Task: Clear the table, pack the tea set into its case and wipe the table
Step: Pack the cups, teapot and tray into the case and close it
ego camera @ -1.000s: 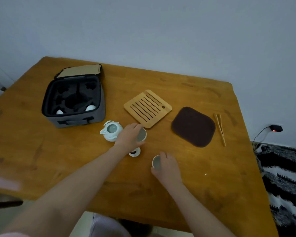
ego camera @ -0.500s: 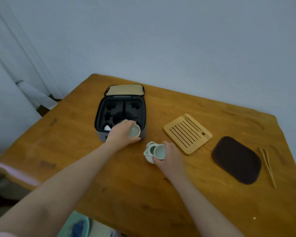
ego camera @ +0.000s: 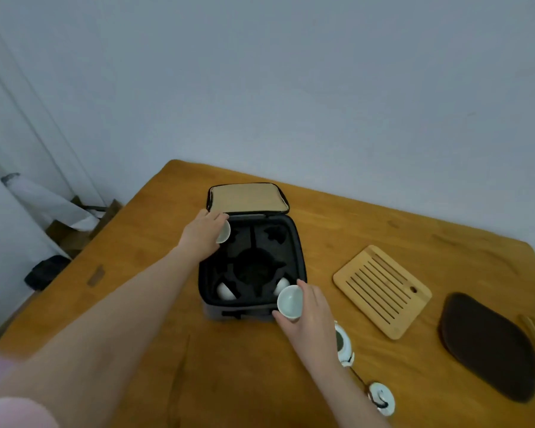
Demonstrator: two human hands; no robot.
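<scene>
Left hand (ego camera: 202, 235) grips teacup (ego camera: 225, 232) over case (ego camera: 244, 311) far-left slot; right hand (ego camera: 312, 315) pinches second teacup (ego camera: 290, 301) at case's near-right corner. Likely porcelain: light, slick, chip-prone; hold by rim.

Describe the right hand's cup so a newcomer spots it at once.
Find the open dark case on the wooden table. At its near right corner the right hand holds a pale cup. Unlike the two cups seated inside, it is lifted, its mouth showing.

The grey case (ego camera: 244, 311) stood open at frame centre, two white cups (ego camera: 226, 291) seated in its lower foam slots; the slatted bamboo tray (ego camera: 382, 291) lay right of it.
</scene>
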